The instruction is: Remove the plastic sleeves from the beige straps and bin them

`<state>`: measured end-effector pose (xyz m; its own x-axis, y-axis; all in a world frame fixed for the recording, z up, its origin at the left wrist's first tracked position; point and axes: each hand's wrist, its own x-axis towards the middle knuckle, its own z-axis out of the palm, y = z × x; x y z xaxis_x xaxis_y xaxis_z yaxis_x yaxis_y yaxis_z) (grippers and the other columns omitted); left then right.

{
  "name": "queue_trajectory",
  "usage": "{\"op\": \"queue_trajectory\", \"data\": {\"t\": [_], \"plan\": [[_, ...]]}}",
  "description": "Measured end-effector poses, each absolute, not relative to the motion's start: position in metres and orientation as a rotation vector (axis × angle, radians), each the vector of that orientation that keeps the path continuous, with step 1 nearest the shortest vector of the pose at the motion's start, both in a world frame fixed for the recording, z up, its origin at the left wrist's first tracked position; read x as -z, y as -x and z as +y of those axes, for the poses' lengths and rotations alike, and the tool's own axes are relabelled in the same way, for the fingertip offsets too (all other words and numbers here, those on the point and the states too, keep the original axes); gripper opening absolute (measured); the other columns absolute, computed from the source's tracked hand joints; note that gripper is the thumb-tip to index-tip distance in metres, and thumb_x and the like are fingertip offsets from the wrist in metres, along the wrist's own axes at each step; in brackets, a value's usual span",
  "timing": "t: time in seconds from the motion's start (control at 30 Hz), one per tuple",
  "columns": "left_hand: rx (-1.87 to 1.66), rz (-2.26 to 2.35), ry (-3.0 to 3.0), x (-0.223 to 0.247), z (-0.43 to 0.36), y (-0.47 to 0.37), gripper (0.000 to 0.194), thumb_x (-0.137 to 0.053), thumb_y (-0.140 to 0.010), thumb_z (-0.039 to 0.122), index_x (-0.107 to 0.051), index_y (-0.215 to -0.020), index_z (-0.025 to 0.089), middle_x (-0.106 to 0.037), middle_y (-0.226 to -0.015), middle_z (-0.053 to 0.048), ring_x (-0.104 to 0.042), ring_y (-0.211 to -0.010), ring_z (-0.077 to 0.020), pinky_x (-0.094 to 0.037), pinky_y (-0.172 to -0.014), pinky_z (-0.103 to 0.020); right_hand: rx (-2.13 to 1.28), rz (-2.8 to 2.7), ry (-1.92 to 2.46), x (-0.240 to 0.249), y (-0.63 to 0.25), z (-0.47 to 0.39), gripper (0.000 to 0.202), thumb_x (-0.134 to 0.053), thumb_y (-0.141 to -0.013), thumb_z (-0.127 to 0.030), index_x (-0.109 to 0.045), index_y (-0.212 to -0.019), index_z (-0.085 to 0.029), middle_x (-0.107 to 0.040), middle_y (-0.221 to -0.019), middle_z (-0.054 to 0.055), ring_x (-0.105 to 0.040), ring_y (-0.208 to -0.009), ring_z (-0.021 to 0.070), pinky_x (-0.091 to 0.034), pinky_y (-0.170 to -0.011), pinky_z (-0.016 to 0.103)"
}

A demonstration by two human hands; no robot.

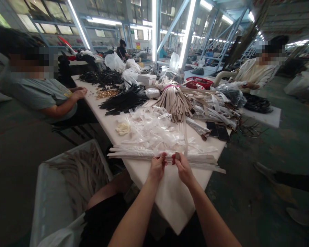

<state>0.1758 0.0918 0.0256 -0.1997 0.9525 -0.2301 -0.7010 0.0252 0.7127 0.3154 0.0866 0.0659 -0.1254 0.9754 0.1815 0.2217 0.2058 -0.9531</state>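
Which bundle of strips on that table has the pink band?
The beige bundle, fanned out: its top has the pink band. The black strips to its left and the flat strips up front show none.

A small flat grey-brown piece [177, 155] is pinched between thumb and fingers of the right hand [183, 168]. The left hand [158, 167] is held just beside it with fingers curled; whether anything is gripped there cannot be told. Long flat beige strips [134, 153] are laid across the white-topped table [170, 206]. Beyond them, crumpled clear plastic wrappers [151, 128] are heaped, and a fanned beige strip bundle [173, 101] is bound by a pink band [172, 86].
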Motion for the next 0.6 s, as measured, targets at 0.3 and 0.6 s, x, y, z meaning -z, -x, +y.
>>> {"op": "queue_trajectory", "data": {"t": [0.3, 0.6], "plan": [[-1.547, 0.81, -0.38, -0.021, 0.092, -0.174, 0.037, -0.089, -0.064, 0.038, -0.066, -0.071, 0.01, -0.054, -0.055, 0.003, -0.046, -0.048, -0.0049, -0.035, -0.046, -0.018, -1.012, -1.714, 1.313, -0.061, -0.313, 0.082, 0.05, -0.038, -0.1, -0.055, -0.069, -0.083, -0.02, -0.063, -0.058, 0.001, -0.055, -0.048, 0.0146, -0.039, -0.053, 0.025], [-1.506, 0.859, -0.398, -0.028, 0.091, -0.177, 0.039, -0.09, -0.063, 0.04, -0.066, -0.063, 0.01, -0.061, -0.057, -0.002, -0.049, -0.048, -0.0062, -0.033, -0.046, -0.019, -0.977, -1.926, 1.281, -0.073, -0.319, 0.092, 0.04, -0.039, -0.101, -0.035, -0.058, -0.07, -0.02, -0.058, -0.058, -0.001, -0.054, -0.057, 0.0145, -0.037, -0.06, 0.025]]}}
